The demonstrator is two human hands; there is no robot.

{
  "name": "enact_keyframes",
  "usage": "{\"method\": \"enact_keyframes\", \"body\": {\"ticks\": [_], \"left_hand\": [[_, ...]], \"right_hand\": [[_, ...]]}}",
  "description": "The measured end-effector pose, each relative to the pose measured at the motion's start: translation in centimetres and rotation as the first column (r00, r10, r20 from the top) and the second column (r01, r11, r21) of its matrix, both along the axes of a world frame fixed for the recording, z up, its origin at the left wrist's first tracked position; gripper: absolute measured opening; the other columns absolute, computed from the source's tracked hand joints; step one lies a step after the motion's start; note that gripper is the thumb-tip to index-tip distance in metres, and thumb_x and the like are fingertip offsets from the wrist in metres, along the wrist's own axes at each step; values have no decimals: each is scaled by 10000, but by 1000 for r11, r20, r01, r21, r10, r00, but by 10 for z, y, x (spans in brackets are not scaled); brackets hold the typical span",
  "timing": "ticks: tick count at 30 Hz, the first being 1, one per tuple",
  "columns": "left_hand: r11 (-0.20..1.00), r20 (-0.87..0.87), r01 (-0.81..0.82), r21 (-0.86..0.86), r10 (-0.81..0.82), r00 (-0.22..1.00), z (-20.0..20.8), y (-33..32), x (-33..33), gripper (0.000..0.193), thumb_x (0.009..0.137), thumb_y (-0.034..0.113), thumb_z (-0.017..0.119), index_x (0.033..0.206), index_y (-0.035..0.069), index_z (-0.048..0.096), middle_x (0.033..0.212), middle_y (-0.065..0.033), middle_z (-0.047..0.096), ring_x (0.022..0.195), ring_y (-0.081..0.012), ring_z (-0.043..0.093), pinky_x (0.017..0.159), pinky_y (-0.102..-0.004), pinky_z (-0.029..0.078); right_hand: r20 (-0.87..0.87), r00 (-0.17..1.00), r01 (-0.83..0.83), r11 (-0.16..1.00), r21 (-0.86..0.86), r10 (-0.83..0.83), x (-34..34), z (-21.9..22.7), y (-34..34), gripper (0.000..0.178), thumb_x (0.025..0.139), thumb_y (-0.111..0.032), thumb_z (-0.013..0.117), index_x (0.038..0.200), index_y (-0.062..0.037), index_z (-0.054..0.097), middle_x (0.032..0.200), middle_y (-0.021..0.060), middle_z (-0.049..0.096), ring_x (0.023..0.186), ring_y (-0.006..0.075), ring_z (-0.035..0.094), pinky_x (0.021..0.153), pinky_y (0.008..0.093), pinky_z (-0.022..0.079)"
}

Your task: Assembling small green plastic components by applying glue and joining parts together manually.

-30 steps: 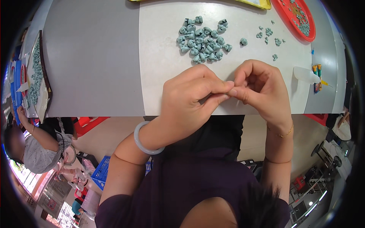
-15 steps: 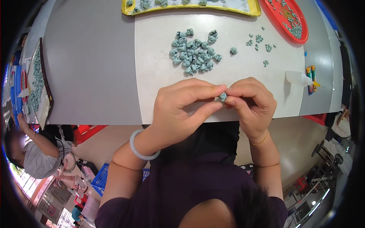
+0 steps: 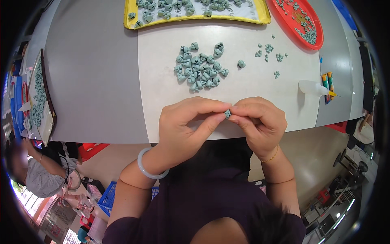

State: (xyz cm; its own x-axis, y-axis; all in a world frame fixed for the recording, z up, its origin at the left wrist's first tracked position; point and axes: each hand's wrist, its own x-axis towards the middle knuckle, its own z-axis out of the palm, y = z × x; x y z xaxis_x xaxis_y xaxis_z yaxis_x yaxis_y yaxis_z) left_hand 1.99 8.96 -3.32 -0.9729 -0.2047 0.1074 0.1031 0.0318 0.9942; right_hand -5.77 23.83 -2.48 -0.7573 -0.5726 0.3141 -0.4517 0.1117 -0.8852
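Observation:
Between my fingertips, just above the near edge of the white work surface, is a small grey-green moulded figure piece [image 3: 228, 114]. My left hand [image 3: 180, 130] pinches it from one side with thumb and index finger. From the other side, the thumb and index finger of my right hand [image 3: 265, 126] close on it too; the fingers hide much of its shape. Beyond my hands lies a loose pile of larger grey-green pieces [image 3: 199, 69], some with dark marks. One similar piece [image 3: 241, 64] sits apart to the right, with several tiny clustered pieces [image 3: 269, 48] farther right.
A yellow-rimmed tray [image 3: 195, 25] with more grey-green pieces stands at the back; a red oval tray [image 3: 320, 40] of tiny ones is at back right. A white squeeze bottle [image 3: 310, 87] lies by two small tubes [image 3: 327, 87]. A co-worker [image 3: 44, 175] is at far left.
The whole view has shifted, showing more of the yellow-rimmed tray. Both hands keep their pinch on the small piece, at about the same place over the table edge.

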Motion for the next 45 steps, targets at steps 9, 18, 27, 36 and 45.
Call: {"method": "enact_keyframes", "body": {"ticks": [9, 18, 27, 36, 45], "left_hand": [[991, -48, -106, -81, 102, 994, 0, 5, 0, 88, 753, -27, 627, 822, 27, 623, 752, -78, 642, 651, -166, 619, 574, -233, 486], [983, -131, -99, -152, 79, 988, -2, 5, 0, 132, 731, -52, 631, 834, 30, 621, 764, -89, 645, 657, -178, 627, 576, -238, 492], [983, -32, -76, 167, 82, 996, 0, 4, 6, 176, 753, -72, 612, 911, -23, 550, 876, -99, 635, 835, -165, 646, 730, -248, 528], [983, 23, 15, 181, -19, 1000, 3, -1, 2, 283, 738, -145, 539, 956, -14, 417, 906, -121, 574, 940, -257, 618, 816, -272, 516], [993, 5, 5, 119, -5, 1000, 1, 0, 2, 260, 738, -147, 556, 932, -21, 436, 871, -108, 577, 933, -254, 621, 810, -274, 520]], "right_hand": [[154, 984, -79, 996, -47, 86, -2, -2, 3, 105, 723, 24, 678, 811, 32, 623, 757, 100, 621, 648, 128, 575, 569, 215, 458], [326, 939, -79, 991, -108, 110, -4, -5, 4, 121, 688, 6, 701, 800, -6, 653, 742, 80, 631, 639, 129, 587, 547, 210, 458], [31, 994, -103, 994, -38, 105, -3, -4, 2, 151, 662, 23, 712, 791, -13, 645, 728, 86, 616, 615, 157, 568, 529, 233, 448], [-104, 992, -70, 997, -20, 67, 1, -6, -2, 200, 659, 62, 703, 832, -5, 629, 738, 98, 617, 636, 177, 578, 536, 241, 462], [-176, 984, -42, 999, -9, 40, 3, -5, -3, 183, 667, 72, 696, 820, 2, 625, 747, 98, 619, 640, 167, 579, 531, 236, 464]]}}
